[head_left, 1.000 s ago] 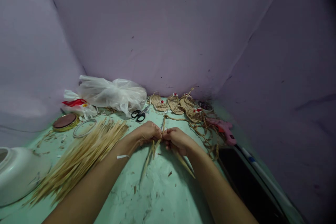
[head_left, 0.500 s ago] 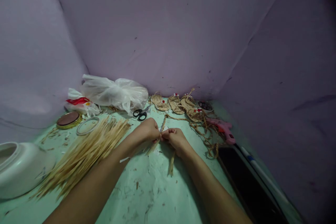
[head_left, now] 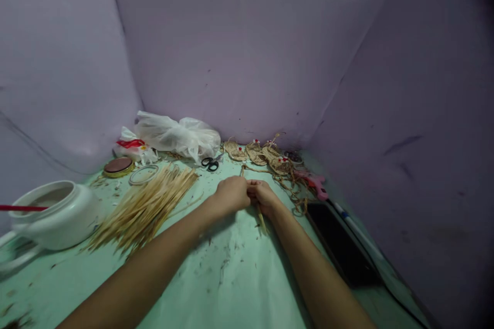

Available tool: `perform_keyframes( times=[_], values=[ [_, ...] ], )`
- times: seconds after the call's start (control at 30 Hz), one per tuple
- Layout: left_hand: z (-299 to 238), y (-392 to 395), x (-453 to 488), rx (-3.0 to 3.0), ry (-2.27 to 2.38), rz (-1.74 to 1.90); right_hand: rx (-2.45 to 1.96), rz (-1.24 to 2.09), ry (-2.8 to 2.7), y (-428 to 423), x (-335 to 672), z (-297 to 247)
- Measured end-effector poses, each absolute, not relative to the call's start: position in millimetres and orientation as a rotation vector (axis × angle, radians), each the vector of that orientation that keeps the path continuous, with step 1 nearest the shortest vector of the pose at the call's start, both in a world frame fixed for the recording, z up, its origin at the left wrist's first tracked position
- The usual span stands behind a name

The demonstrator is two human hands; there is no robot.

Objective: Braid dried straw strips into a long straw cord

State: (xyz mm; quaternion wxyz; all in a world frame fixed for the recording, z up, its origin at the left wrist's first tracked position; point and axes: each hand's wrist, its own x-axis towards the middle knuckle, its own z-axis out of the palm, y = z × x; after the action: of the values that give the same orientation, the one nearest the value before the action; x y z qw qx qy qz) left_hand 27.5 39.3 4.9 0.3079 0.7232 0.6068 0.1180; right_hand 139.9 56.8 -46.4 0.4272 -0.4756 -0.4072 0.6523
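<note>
My left hand [head_left: 232, 194] is closed, knuckles up, over the working end of a cord made of straw-coloured fibre. Close against it, my right hand [head_left: 262, 196] pinches the same cord, with thumb and fingertips together. Loose fibre strands [head_left: 262, 221] hang out below my right hand. Beyond the hands, the finished twisted cord [head_left: 257, 169] runs right to a tangled heap of cord [head_left: 294, 193]. The exact grip point is hidden behind my left fingers. A bundle of dry flat fibre strips [head_left: 148, 208] lies left of my left forearm.
Black-handled scissors [head_left: 210, 164] lie before a white plastic bag [head_left: 181, 136]. Small woven sole-shaped pieces [head_left: 235, 151] with red beads line the back wall. A pink glue gun [head_left: 317, 183] and a black flat device [head_left: 341, 244] lie right. Left are a white pot [head_left: 65, 221], round tin [head_left: 118, 166] and ring [head_left: 143, 175].
My left hand has turned over and come in against my right hand, covering the cord. Strands that stuck out under my left hand are out of sight. The whole view has shifted slightly.
</note>
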Motion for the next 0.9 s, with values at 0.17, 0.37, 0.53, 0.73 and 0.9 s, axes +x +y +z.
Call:
perform_keyframes(
  times=[0.17, 0.37, 0.53, 0.73, 0.9],
  values=[
    [20.4, 64.3, 6.8, 1.551, 1.613, 0.648, -1.115, 1.730, -1.085, 56.5, 143.7, -43.2],
    [10.6, 72.9, 24.6, 1.267, 1.545, 0.575, -1.117, 1.740, -1.136, 56.3, 144.0, -41.6],
    [-2.5, 73.5, 29.8, 1.271, 1.467, 0.516, -1.103, 1.747, -1.148, 58.3, 144.1, -42.8],
    [-19.1, 79.8, 20.8, 1.311, 1.394, 0.438, -1.134, 1.711, -1.146, 58.4, 144.6, -44.4],
    [-19.3, 81.0, 10.6, 1.361, 1.326, 0.417, -1.240, 1.543, -1.254, 59.3, 143.8, -48.1]
  ],
)
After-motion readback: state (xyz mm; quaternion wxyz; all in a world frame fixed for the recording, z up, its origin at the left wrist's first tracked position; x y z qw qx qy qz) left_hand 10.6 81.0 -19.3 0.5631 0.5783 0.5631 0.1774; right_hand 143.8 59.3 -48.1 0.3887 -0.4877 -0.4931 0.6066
